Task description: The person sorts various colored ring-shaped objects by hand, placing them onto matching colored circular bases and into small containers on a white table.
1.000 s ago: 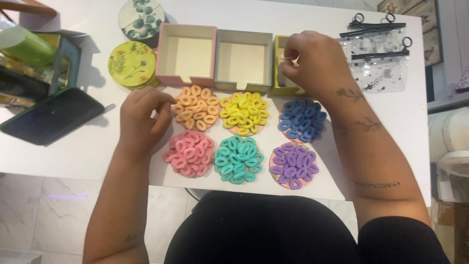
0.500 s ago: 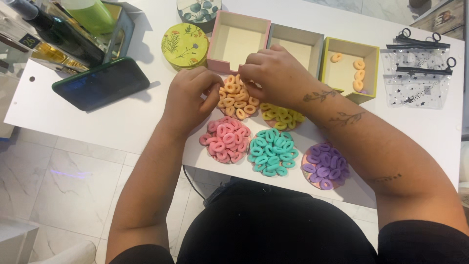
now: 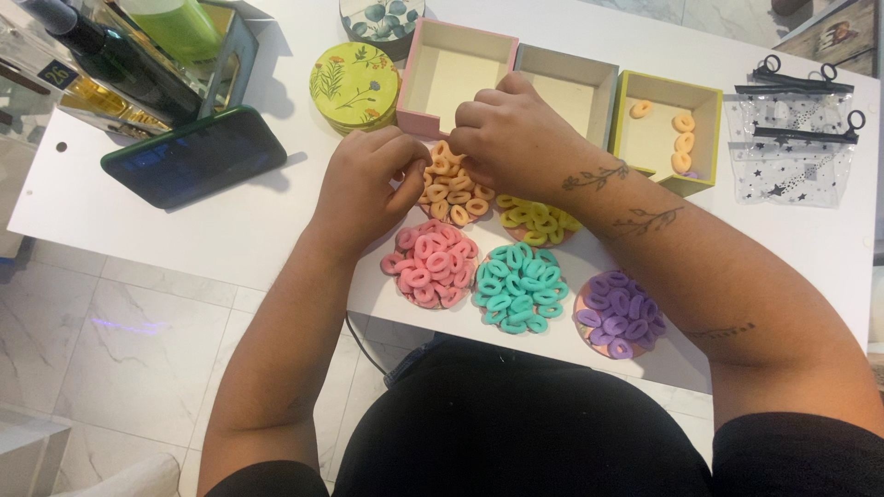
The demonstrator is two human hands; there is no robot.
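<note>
Both hands sit on the orange hair ties: left hand on the pile's left edge, right hand on its far side, fingers curled, pinching ties. Yellow-green box lies right of the right hand, so that hand is nearer.

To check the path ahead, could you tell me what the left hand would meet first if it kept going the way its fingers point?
Probably the orange rings: the left hand already touches that pile, fingers pointing toward the right hand just beyond.
</note>
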